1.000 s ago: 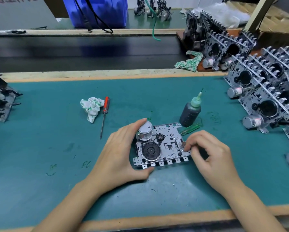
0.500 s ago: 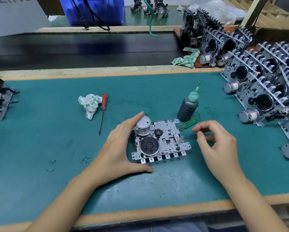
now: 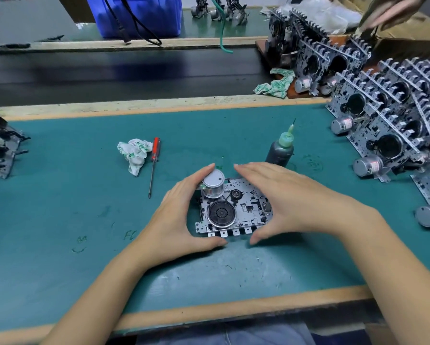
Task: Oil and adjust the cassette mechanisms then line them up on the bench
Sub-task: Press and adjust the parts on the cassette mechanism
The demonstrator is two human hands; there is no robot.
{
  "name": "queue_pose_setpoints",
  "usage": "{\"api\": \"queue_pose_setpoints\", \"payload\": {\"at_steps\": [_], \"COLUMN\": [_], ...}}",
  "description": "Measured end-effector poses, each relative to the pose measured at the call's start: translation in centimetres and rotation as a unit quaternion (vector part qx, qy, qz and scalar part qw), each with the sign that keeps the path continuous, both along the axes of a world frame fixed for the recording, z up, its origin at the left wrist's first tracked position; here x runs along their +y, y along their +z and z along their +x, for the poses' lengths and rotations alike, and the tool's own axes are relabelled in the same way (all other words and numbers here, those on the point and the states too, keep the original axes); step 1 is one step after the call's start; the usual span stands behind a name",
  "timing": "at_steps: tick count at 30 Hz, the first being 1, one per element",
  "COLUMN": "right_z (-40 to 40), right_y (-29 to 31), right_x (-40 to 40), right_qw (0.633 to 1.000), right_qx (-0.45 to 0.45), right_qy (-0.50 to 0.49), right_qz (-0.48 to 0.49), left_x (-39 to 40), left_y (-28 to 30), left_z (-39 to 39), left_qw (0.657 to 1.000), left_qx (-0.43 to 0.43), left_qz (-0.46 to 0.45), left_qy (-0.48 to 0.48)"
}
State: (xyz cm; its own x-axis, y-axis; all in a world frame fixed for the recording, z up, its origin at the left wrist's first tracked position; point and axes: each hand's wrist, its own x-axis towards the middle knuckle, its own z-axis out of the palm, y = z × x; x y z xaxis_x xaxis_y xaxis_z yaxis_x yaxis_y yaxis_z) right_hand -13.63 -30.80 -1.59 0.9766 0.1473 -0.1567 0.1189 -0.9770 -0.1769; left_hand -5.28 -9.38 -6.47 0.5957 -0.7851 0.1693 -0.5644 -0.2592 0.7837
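Cassette mechanism (image 3: 233, 210) is framed flat on the green surface (image 3: 59, 207) by both hands — left hand (image 3: 181, 217) curved round its motor side, right hand (image 3: 281, 202) cupped over the other; oil bottle (image 3: 280, 151) is seen just behind.

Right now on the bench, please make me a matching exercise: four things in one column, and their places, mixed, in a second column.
1. screwdriver
2. oil bottle
3. cassette mechanism
4. crumpled cloth

a. between the left hand and the right hand
b. just left of the screwdriver
c. behind the right hand
d. right of the cloth, tip toward the person

Pairs: 1-d, 2-c, 3-a, 4-b
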Motion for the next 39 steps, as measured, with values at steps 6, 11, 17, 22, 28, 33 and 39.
{"api": "queue_pose_setpoints", "payload": {"at_steps": [6,11,17,22,28,33,39], "right_z": [0.9,1.3,1.1,1.4,0.5,1.2,0.5], "right_y": [0.2,0.6,2.6,1.5,-1.0,-1.7,-1.6], "right_x": [1.0,1.4,0.2,1.3,3.8,3.6,0.7], "right_qw": [0.998,0.991,0.995,0.829,0.562,0.713,0.923], "right_qx": [0.052,-0.042,-0.093,0.077,0.229,0.125,-0.194], "right_qy": [0.003,0.045,-0.015,-0.027,-0.040,-0.076,-0.151], "right_qz": [-0.031,-0.116,0.043,0.554,0.794,0.685,0.296], "left_x": [0.1,-0.1,-1.0,-2.5,-3.2,-3.6,-3.2], "left_y": [-0.1,-0.6,0.4,2.7,1.0,1.9,0.4], "left_z": [0.1,0.1,0.5,2.0,1.6,1.8,3.5], "left_qw": [1.000,1.000,0.976,0.872,0.702,0.619,0.669], "left_qx": [0.011,0.019,0.172,0.453,0.674,0.694,0.662], "left_qz": [-0.002,-0.009,-0.115,-0.175,-0.210,-0.303,-0.313], "left_qy": [-0.006,0.006,0.070,-0.067,-0.097,-0.206,-0.131]}}
